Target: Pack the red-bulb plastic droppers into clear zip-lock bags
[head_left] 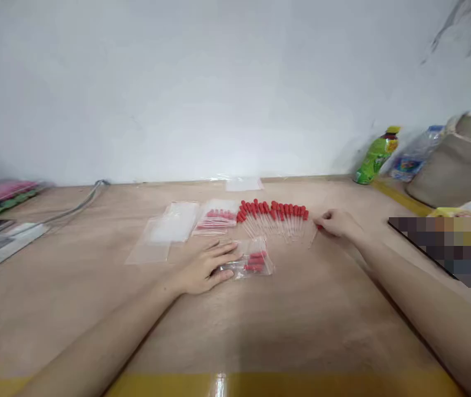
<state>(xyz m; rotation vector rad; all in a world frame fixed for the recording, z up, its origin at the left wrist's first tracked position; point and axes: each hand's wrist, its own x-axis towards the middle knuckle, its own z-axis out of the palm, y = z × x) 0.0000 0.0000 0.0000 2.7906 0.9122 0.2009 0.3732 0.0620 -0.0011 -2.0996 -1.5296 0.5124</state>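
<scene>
My left hand (204,268) lies with fingers spread on a clear plastic bag (269,268) holding a few red-bulbed droppers (255,261); its palm hides part of the bag. To the right, my right hand (338,224) pinches the red bulb of a single dropper (313,238), its thin clear tube pointing down toward the table. Between the hands and a little farther back, a fan of several loose droppers (287,212) has its red bulbs toward the wall. Left of that fan lies a stack of filled bags (218,216). Flat empty-looking bags (177,220) overlap beside the stack.
Against the white wall stand a green drink bottle (375,157), a clear bottle (415,157) and a grey-beige bag (458,160). A dark-edged object (421,248), partly pixelated, lies at right. A cable (80,207) and pink-green packages (4,196) are at left.
</scene>
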